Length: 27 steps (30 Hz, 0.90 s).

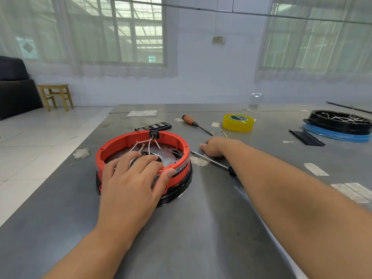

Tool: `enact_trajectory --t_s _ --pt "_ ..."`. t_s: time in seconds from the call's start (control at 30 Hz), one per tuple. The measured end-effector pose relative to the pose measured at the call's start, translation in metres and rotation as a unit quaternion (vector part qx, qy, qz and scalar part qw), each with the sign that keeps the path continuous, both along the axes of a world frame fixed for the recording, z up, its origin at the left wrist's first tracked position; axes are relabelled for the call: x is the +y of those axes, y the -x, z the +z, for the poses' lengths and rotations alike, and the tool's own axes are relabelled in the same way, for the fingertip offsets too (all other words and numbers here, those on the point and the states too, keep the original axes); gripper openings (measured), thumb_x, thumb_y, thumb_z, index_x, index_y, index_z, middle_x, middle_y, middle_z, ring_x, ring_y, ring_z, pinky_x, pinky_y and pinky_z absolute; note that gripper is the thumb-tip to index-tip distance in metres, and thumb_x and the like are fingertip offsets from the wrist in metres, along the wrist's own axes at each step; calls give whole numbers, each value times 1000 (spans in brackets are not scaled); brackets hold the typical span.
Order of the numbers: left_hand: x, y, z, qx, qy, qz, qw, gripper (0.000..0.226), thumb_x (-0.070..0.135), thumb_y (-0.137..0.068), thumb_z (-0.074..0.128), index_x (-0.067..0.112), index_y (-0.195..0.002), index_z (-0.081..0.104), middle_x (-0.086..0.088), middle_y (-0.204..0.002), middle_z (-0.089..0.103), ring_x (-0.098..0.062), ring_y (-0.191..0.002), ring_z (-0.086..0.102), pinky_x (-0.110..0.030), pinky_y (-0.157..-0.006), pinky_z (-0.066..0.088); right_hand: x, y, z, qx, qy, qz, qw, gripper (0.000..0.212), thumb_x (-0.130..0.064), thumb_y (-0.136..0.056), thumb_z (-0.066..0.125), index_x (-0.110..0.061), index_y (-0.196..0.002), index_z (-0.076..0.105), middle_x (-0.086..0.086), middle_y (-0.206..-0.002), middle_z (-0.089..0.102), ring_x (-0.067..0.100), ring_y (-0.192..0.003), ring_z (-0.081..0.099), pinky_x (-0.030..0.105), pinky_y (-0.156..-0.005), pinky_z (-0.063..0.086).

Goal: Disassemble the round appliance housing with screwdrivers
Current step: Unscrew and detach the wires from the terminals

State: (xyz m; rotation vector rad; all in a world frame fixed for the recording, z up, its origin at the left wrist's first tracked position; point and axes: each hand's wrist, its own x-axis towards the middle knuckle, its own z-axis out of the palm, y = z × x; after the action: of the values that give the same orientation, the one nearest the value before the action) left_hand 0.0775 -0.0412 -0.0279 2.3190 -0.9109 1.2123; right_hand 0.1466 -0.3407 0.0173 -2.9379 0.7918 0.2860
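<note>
The round housing (181,148) is an orange ring on a black base, lying open side up on the grey table (201,228), with white wires running from a black connector into it. My left hand (134,174) lies over its near rim, fingers spread inside and thumb against the outer wall. My right hand (216,147) rests on the table just right of the housing, fingers curled down beside the tip of a long thin screwdriver (213,162); what its fingertips touch is hidden. A second screwdriver (191,122) with an orange-and-black handle lies farther back.
A black bit case (153,126) lies behind the housing. A yellow tape roll (238,122) stands at the back. At the far right sit another black housing on a blue disc (338,125) and a black strip (306,136). Tape scraps dot the table.
</note>
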Motion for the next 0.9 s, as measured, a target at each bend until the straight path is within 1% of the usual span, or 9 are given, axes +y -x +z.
enact_trajectory --t_s 0.17,0.33,0.4,0.57,0.67,0.73,0.8,0.83,0.9 --pt "-1 -1 -1 -1 -3 1 1000 37 51 -102 52 27 -96 79 8 -109 78 -27 -117 60 -48 -96 38 -9 -10 -2 -23 -20 -33 999 74 -61 -107 23 -10 -159 33 12 -167 29 34 -152 30 48 -124 26" --pt "-2 -2 -2 -6 -2 6 1000 34 49 -101 56 25 -94 79 8 -108 78 -28 -115 61 -48 -95 38 -24 -19 -9 -44 -19 -59 997 84 -69 -101 31 -14 -163 20 12 -168 27 37 -152 30 52 -122 28" --pt "-2 -2 -2 -6 -1 7 1000 35 50 -102 55 25 -93 79 8 -107 78 -28 -114 62 -48 -95 38 -28 -22 -10 -49 -17 -55 997 86 -71 -99 33 -14 -163 21 12 -167 28 37 -151 31 52 -122 29" --pt "-1 -2 -2 -8 3 3 1000 36 51 -102 54 26 -93 79 9 -106 77 -26 -112 63 -46 -93 38 -21 -13 -1 -41 24 -7 999 77 -67 -103 29 -19 -164 22 7 -172 15 34 -156 18 53 -126 17" --pt "-1 -1 0 -3 3 1 1000 36 51 -102 54 26 -93 78 9 -104 77 -26 -109 64 -45 -92 39 3 3 15 -128 10 55 990 69 -58 -106 34 -16 -160 33 11 -167 30 32 -151 31 46 -122 29" --pt "1 1 2 10 -1 -3 1000 37 52 -102 53 25 -95 78 10 -106 77 -26 -110 64 -44 -94 39 26 18 22 -234 -32 93 967 59 -51 -107 39 -15 -153 45 11 -156 48 30 -140 47 34 -108 39" --pt "4 4 5 32 2 -17 999 40 52 -103 49 24 -100 78 10 -110 76 -23 -115 63 -43 -97 38 52 37 25 -339 -93 103 931 50 -44 -106 43 -15 -145 56 8 -146 59 27 -130 55 28 -93 38" --pt "5 6 6 43 7 -25 999 42 51 -104 47 24 -103 78 9 -112 76 -23 -119 62 -42 -99 38 66 46 24 -379 -125 99 912 48 -43 -106 45 -15 -142 58 6 -143 61 25 -129 57 28 -94 39" --pt "10 11 9 65 25 -32 997 44 50 -104 43 24 -110 78 7 -122 75 -24 -129 59 -42 -105 36 93 62 17 -424 -188 85 882 48 -44 -105 47 -12 -139 59 6 -142 61 24 -128 57 34 -106 43"
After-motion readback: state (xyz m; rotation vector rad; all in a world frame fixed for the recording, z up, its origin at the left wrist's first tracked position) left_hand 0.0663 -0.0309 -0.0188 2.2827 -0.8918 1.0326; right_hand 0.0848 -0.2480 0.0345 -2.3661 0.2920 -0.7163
